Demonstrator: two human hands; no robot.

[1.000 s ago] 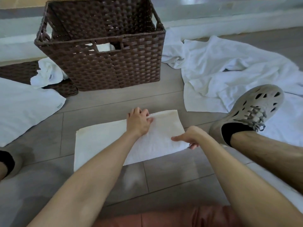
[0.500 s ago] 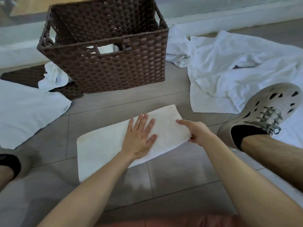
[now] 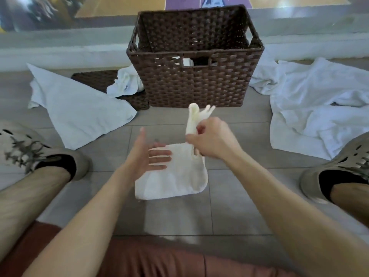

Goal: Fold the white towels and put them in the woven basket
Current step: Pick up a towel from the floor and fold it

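A small folded white towel (image 3: pixel 175 176) hangs above the floor tiles in front of me. My right hand (image 3: pixel 211 141) grips its upper edge, and a bunched end sticks up above the fist. With fingers straight, my left hand (image 3: pixel 148 154) lies flat against the towel's left side. The brown woven basket (image 3: pixel 195 84) stands just beyond the hands, with some white cloth showing through its front handle slot.
A flat white towel (image 3: pixel 79 110) lies on the floor at left, a crumpled one (image 3: pixel 125 82) on a woven lid (image 3: pixel 99 80) beside the basket. A pile of white towels (image 3: pixel 319 108) is at right. My shoes (image 3: pixel 339 172) flank the work area.
The towel lay spread on the floor under both hands. My right hand has now lifted one end up and over, folding it smaller, and my left hand came off its top to its side.
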